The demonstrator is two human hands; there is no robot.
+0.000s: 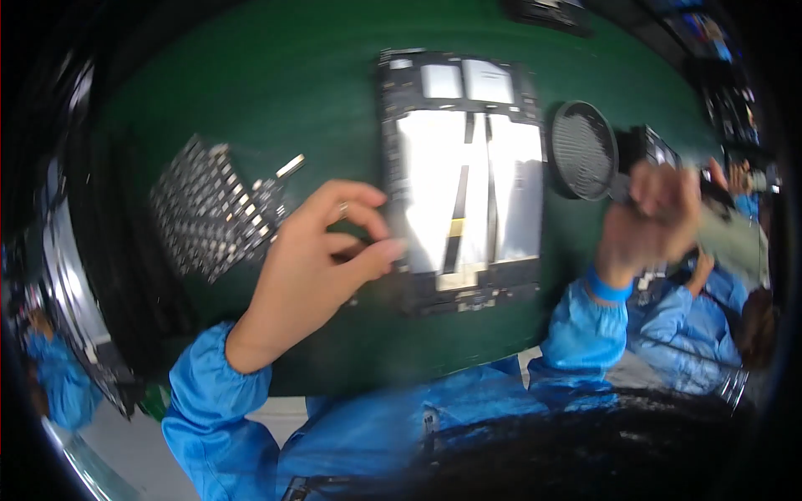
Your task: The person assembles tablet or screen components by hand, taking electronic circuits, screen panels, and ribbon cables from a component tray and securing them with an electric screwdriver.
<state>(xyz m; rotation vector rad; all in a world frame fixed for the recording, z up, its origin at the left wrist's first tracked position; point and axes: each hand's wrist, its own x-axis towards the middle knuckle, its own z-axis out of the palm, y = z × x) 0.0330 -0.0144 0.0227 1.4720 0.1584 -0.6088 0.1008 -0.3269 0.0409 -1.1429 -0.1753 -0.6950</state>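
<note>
An opened tablet (515, 192) lies on the green work surface in front of me, its black inner frame and shiny silver battery panels facing up. Dark strips run down between the panels, with a small yellow patch partway along. My left hand (313, 259) is at the tablet's left edge, fingers bent and apart, thumb tip overlapping the edge; I cannot tell if it touches. It holds nothing visible. My right hand (650, 219) is raised right of the tablet, near a round dark ribbed dish (583, 150). Motion smears its fingers, so anything in them is hidden. A blue band circles that wrist.
A patterned bed of many small dark and silver parts (213, 209) lies left of my left hand, with a small pale piece (291, 165) beyond it. Another dark device (547, 15) sits at the far edge. Co-workers in blue sleeves (689, 326) are at the right.
</note>
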